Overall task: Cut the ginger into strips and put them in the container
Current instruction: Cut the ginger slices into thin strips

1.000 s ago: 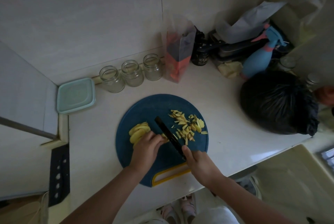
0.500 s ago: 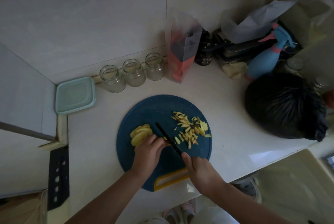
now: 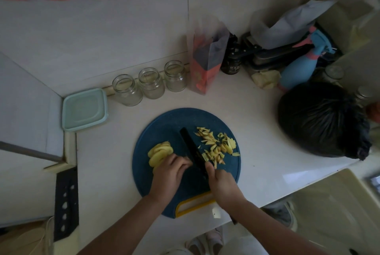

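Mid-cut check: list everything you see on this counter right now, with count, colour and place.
cutting board: 1, dark blue with yellow handle, counter centre
ginger slices: one stack, yellow, left on the board
ginger strips: one pile, yellow, right of the blade
knife: 1, black blade, across the board
glass jars: 3, clear, row by the wall
lidded container: 1, pale green, left corner
bag: 1, black, right end of counter
spray bottle: 1, blue and pink, back right
left hand: fingers curled beside the blade, what they hold hidden
right hand: grips the knife
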Action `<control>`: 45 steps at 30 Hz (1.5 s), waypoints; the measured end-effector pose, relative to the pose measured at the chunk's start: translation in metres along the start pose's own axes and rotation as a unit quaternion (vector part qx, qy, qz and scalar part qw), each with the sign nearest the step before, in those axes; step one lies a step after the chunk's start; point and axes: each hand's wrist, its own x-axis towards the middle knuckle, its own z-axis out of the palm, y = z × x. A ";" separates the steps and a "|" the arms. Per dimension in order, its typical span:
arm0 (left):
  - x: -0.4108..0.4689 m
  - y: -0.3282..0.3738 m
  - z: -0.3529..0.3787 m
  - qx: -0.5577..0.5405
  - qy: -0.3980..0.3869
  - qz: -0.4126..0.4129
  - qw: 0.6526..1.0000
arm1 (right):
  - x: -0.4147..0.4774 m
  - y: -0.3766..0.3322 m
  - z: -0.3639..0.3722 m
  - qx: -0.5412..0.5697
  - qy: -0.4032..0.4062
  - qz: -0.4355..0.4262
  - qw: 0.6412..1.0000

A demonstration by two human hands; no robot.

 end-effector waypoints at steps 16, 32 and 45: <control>0.004 0.000 0.001 -0.023 0.000 -0.009 1.000 | -0.026 0.011 -0.017 -0.007 -0.025 -0.055 0.998; 0.003 0.000 0.002 0.008 -0.008 -0.006 1.000 | -0.034 0.006 -0.003 -0.156 -0.016 -0.070 0.985; 0.003 -0.004 0.005 0.003 0.009 -0.007 1.000 | -0.008 0.002 0.008 -0.115 -0.026 -0.035 0.992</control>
